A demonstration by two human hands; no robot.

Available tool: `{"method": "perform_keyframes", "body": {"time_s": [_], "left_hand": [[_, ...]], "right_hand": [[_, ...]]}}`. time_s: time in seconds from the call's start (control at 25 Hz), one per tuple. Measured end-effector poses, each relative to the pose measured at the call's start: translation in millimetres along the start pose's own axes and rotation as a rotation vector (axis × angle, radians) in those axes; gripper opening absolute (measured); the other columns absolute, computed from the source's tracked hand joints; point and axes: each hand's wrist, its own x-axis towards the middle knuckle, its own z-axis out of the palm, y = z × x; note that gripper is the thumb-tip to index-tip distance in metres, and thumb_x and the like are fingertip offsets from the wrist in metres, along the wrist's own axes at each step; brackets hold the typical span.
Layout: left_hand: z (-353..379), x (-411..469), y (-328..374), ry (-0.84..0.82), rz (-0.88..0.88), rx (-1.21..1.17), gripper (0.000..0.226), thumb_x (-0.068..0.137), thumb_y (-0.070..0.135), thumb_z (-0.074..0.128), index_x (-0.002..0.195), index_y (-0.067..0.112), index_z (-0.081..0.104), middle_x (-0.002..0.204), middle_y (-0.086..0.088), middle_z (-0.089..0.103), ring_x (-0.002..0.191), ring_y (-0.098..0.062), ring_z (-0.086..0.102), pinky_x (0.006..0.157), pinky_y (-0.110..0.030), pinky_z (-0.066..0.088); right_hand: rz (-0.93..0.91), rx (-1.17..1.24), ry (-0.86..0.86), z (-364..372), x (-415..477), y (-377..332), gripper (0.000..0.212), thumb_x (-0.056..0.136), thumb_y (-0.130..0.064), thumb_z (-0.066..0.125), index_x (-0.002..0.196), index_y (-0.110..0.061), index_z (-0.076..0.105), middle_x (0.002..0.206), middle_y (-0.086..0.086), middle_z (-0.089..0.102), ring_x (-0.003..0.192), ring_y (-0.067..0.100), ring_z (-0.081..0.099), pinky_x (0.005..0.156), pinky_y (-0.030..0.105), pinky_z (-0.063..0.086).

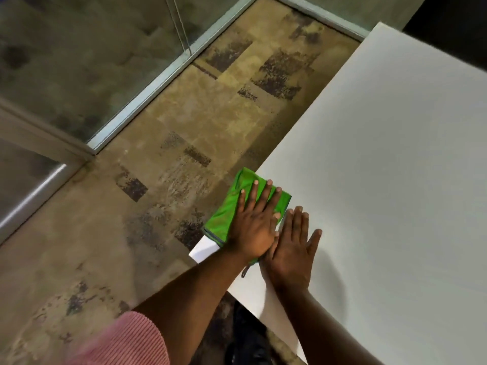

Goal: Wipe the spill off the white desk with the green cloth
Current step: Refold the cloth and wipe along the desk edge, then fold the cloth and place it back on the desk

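The green cloth (232,204) lies folded at the left edge of the white counter (395,180), near its close corner, with part of the cloth hanging out past the edge over the floor (131,206). The left hand (254,223) lies flat on top of the cloth, palm down, fingers straight and slightly fanned, the fingertips reaching toward the cloth's far side. It pins the cloth to the counter rather than pinching it; no fold is gathered between the fingers. A small grey-edged tail of the cloth shows below the heel of this hand.

The right hand (291,248) lies just beside the left one, on the bare counter to the right of the cloth. It is also flat and palm down, with the fingers held together and the thumb spread out to the right. The inner edges of the two hands touch or nearly touch, and the right fingertips end close to the cloth's near-right corner. Whether the right hand touches the cloth itself cannot be told.

No spill can be made out on the counter top, which looks plain white around the hands. A pink ribbed sleeve (123,343) covers the upper left arm. The floor is patchy brown with dark marks, and a glass partition (79,61) in a pale metal frame stands to the left.
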Motion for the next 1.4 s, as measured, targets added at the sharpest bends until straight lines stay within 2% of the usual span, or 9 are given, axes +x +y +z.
{"method": "perform_keyframes", "body": {"time_s": [0.12, 0.24, 0.44, 0.56, 0.68, 0.92, 1.16, 1.28, 1.4], "left_hand": [[-3.4, -35.7, -0.8, -0.053, -0.003, -0.073, 0.061, 0.105, 0.040, 0.026, 0.162, 0.025, 0.015, 0.171, -0.001, 0.009, 0.158, -0.027, 0.000, 0.126, -0.054, 0.011], [-19.9, -50.3, -0.6, -0.170, -0.011, -0.155, 0.060, 0.105, 0.042, 0.022, 0.162, 0.026, 0.014, 0.170, 0.006, 0.003, 0.158, -0.021, -0.003, 0.125, -0.052, 0.010], [-60.6, -10.2, -36.0, -0.028, -0.023, -0.229, 0.050, 0.098, 0.031, 0.045, 0.146, 0.020, 0.052, 0.157, -0.001, 0.047, 0.144, -0.024, 0.042, 0.112, -0.046, 0.038], [-77.6, 32.7, -63.8, -0.142, -0.005, -0.136, 0.050, 0.093, 0.029, 0.061, 0.142, 0.023, 0.055, 0.143, -0.003, 0.058, 0.132, -0.029, 0.052, 0.103, -0.044, 0.040], [-84.1, 58.8, -80.8, -0.311, 0.099, -0.168, 0.042, 0.090, 0.026, 0.068, 0.132, 0.025, 0.062, 0.127, -0.002, 0.065, 0.124, -0.027, 0.058, 0.097, -0.039, 0.038], [-104.4, 81.3, -110.1, -0.478, 0.242, -0.173, 0.027, 0.088, 0.037, 0.073, 0.111, 0.024, 0.071, 0.113, -0.001, 0.070, 0.110, -0.027, 0.064, 0.091, -0.038, 0.042], [-137.0, 77.2, -119.9, -0.507, 0.364, -0.304, 0.018, 0.082, 0.017, 0.077, 0.100, 0.016, 0.075, 0.099, -0.005, 0.072, 0.094, -0.027, 0.067, 0.076, -0.032, 0.047], [-158.8, 64.9, -118.0, -0.520, 0.467, -0.346, 0.019, 0.082, 0.010, 0.075, 0.101, 0.014, 0.076, 0.098, -0.004, 0.072, 0.094, -0.025, 0.067, 0.077, -0.028, 0.046], [-179.6, 49.3, -112.1, -0.507, 0.543, -0.416, 0.021, 0.084, 0.006, 0.073, 0.103, 0.014, 0.076, 0.102, -0.003, 0.073, 0.095, -0.022, 0.068, 0.083, -0.029, 0.051]], "right_hand": [[-0.010, 0.102, 0.027, -6.0, 2.6, 2.2, 0.065, 0.104, -0.038, 0.019, 0.163, -0.011, 0.020, 0.172, 0.009, 0.011, 0.161, 0.025, 0.008, 0.128, 0.056, 0.002], [0.019, 0.262, 0.103, -12.4, -0.5, 3.6, 0.060, 0.102, -0.030, 0.027, 0.157, -0.009, 0.040, 0.167, 0.012, 0.033, 0.157, 0.024, 0.024, 0.127, 0.054, 0.008], [0.107, 0.428, 0.172, -26.5, 5.1, -0.5, 0.050, 0.103, -0.030, 0.035, 0.147, -0.014, 0.053, 0.152, 0.009, 0.055, 0.145, 0.024, 0.043, 0.124, 0.054, 0.021], [0.181, 0.398, 0.156, -37.8, 17.7, -15.6, 0.047, 0.101, -0.033, 0.040, 0.143, -0.019, 0.056, 0.138, 0.004, 0.064, 0.129, 0.024, 0.056, 0.108, 0.046, 0.038], [0.231, 0.356, 0.069, -39.8, 25.5, -24.5, 0.046, 0.097, -0.035, 0.042, 0.139, -0.028, 0.058, 0.125, -0.002, 0.068, 0.114, 0.025, 0.062, 0.094, 0.042, 0.040], [0.378, 0.285, 0.071, -43.9, 27.2, -43.9, 0.035, 0.094, -0.030, 0.053, 0.122, -0.026, 0.073, 0.107, 0.005, 0.068, 0.101, 0.033, 0.064, 0.090, 0.042, 0.038], [0.463, 0.312, 0.179, -66.9, 7.3, -69.5, 0.022, 0.089, -0.009, 0.065, 0.107, -0.017, 0.074, 0.105, 0.006, 0.077, 0.095, 0.036, 0.068, 0.093, 0.040, 0.035], [0.417, 0.209, 0.235, -85.7, -24.9, -86.3, 0.031, 0.080, -0.012, 0.066, 0.108, -0.019, 0.076, 0.096, 0.002, 0.077, 0.087, 0.032, 0.070, 0.088, 0.042, 0.041], [0.413, 0.128, 0.289, -98.3, -60.2, -98.2, 0.028, 0.083, -0.019, 0.064, 0.108, -0.024, 0.076, 0.096, -0.005, 0.075, 0.089, 0.025, 0.069, 0.086, 0.037, 0.034]]}}
